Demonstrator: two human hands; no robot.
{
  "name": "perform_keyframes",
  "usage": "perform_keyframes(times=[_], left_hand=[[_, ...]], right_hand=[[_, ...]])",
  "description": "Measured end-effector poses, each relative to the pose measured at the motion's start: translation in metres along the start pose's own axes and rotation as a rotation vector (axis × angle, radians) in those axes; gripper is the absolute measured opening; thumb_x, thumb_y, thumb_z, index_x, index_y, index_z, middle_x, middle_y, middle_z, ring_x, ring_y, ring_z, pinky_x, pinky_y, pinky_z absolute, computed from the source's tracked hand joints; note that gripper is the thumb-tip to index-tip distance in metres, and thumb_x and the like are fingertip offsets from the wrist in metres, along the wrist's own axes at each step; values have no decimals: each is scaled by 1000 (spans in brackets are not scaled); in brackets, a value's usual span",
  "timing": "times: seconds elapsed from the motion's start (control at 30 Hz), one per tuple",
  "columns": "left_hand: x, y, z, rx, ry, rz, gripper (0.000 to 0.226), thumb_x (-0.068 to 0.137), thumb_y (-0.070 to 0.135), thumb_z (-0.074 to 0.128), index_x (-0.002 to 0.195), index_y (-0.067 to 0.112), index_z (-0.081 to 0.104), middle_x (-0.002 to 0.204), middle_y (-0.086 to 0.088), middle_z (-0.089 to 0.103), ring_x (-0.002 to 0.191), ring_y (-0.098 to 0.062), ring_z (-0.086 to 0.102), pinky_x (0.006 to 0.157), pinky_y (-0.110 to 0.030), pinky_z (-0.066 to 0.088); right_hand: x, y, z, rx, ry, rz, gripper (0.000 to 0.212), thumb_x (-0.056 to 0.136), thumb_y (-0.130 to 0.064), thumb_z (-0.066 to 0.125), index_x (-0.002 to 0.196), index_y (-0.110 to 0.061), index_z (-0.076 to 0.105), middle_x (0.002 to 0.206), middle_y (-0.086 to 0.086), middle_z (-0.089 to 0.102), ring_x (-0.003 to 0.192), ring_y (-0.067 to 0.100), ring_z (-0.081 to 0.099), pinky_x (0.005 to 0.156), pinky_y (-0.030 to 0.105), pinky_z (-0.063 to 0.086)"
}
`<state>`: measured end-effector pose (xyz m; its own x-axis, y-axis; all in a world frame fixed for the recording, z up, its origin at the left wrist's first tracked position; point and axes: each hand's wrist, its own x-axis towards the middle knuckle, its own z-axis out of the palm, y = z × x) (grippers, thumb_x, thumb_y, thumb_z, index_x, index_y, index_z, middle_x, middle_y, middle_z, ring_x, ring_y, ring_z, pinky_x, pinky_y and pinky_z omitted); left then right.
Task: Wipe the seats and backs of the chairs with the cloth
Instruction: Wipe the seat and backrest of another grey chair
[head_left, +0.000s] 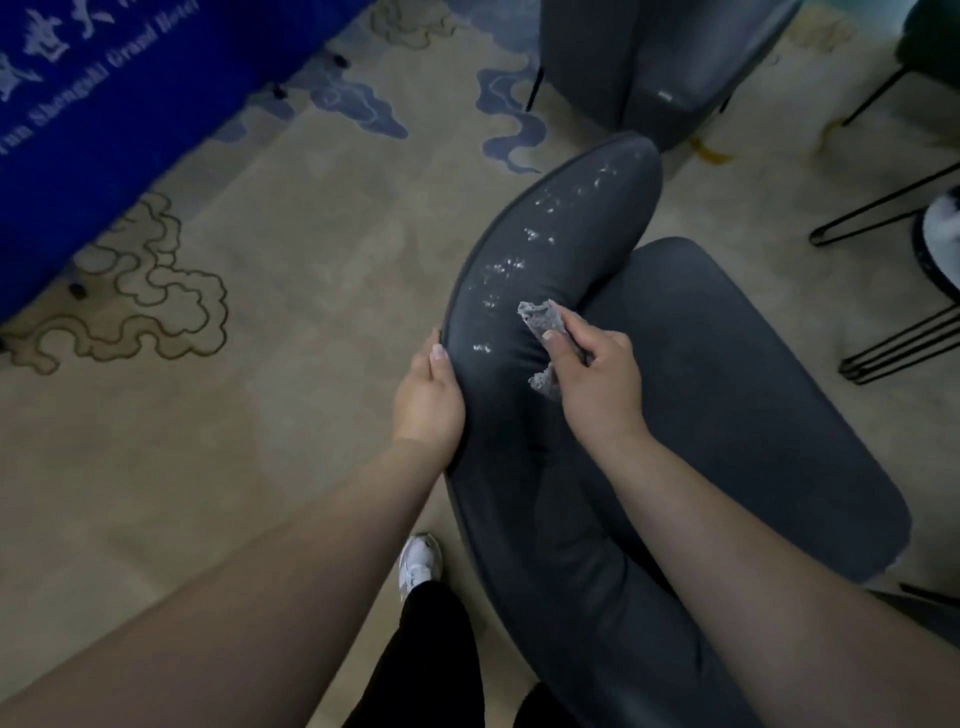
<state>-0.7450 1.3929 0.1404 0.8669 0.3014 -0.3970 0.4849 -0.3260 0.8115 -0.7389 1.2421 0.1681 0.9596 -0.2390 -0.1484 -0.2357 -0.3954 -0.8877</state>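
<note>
Head view looks down on a dark grey upholstered chair (701, 415), its curved backrest (550, 249) running from the lower middle up toward the centre and its seat (737, 395) spreading to the right. White flecks (504, 267) dot the top of the backrest in scattered patches along its length. The right hand (592, 382) grips a small crumpled grey cloth (543, 325), thumb laid over it and fingers curled round it, and presses the cloth against the inner face of the backrest just below the flecked stretch. One end of the cloth sticks up past the thumb, another bunch shows beneath the hand. The left hand (428, 402) holds the outer edge of the backrest, thumb on top along the piping and fingers wrapped behind out of sight. Both forearms are bare.

A second grey chair (670, 57) stands beyond the first, at the top of the frame. Thin black hairpin legs (893, 208) of other furniture show at the right. The floor is a beige carpet (285, 260) with blue and outlined cloud patterns. A blue cloth with white lettering (104, 104) hangs at the upper left. A white sneaker (418, 564) and black trouser leg (431, 654) show at the bottom.
</note>
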Motion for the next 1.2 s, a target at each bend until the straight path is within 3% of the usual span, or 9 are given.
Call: perform_keyframes(times=[0.13, 0.23, 0.33, 0.53, 0.63, 0.77, 0.9, 1.03, 1.2], left_hand=[[36, 6, 9, 10, -32, 8, 44, 103, 33, 26, 143, 25, 41, 142, 1, 48, 128, -19, 42, 96, -16, 27], [38, 0, 17, 10, 62, 0, 41, 102, 35, 28, 139, 32, 45, 132, 3, 56, 118, -18, 49, 80, -9, 26], [37, -4, 19, 13, 101, -11, 40, 100, 37, 29, 135, 37, 48, 128, 3, 60, 115, -22, 53, 87, -20, 34], [39, -9, 22, 69, 142, 6, 37, 99, 40, 29, 131, 47, 47, 109, 7, 65, 90, -9, 51, 80, -20, 33], [40, -10, 23, 54, 161, 3, 36, 99, 39, 31, 129, 46, 49, 109, 12, 65, 97, -6, 54, 79, -14, 33], [39, -10, 23, 68, 170, 10, 37, 99, 39, 31, 130, 43, 51, 114, 6, 67, 92, -3, 54, 73, -8, 30], [40, -7, 24, 67, 164, 6, 38, 99, 37, 31, 131, 41, 51, 115, 3, 66, 91, -2, 53, 71, -5, 29], [39, -5, 22, 64, 152, -26, 40, 97, 41, 29, 131, 45, 49, 115, 5, 66, 93, -5, 53, 72, -9, 29], [38, -4, 22, 71, 180, 9, 37, 99, 36, 33, 130, 40, 53, 109, -1, 69, 93, -11, 54, 65, -8, 28]], right_hand=[[14, -2, 6, 2, 66, 33, 34, 95, -26, 55, 128, -27, 59, 117, 8, 55, 94, -5, 56, 89, 7, 41], [27, 0, 9, -26, 86, 55, 34, 95, -29, 53, 128, -29, 59, 113, 5, 53, 89, -13, 52, 78, -3, 34], [51, -2, 16, -42, 97, 18, 32, 95, -25, 55, 127, -27, 59, 109, 5, 49, 83, -22, 47, 75, -7, 30], [153, -11, 32, -126, 192, -69, 33, 96, -28, 53, 128, -23, 60, 109, 14, 53, 98, 24, 55, 100, 25, 41], [164, -3, 48, -188, 172, -68, 33, 96, -29, 53, 128, -29, 59, 106, 5, 39, 105, 27, 47, 98, 14, 30], [119, 11, 58, -220, 85, -326, 33, 91, -20, 60, 123, -26, 63, 101, 5, 38, 96, 29, 48, 95, 32, 43], [137, 10, 52, -269, 49, -387, 34, 89, -15, 62, 122, -24, 64, 100, 5, 38, 97, 26, 43, 90, 4, 29], [168, -1, 57, -262, 103, -230, 31, 94, -25, 56, 123, -33, 62, 106, 0, 36, 104, 23, 41, 90, 11, 26], [110, 15, 51, -292, -20, -450, 39, 86, -34, 66, 124, -25, 63, 100, 4, 39, 93, 21, 47, 91, 17, 37]])
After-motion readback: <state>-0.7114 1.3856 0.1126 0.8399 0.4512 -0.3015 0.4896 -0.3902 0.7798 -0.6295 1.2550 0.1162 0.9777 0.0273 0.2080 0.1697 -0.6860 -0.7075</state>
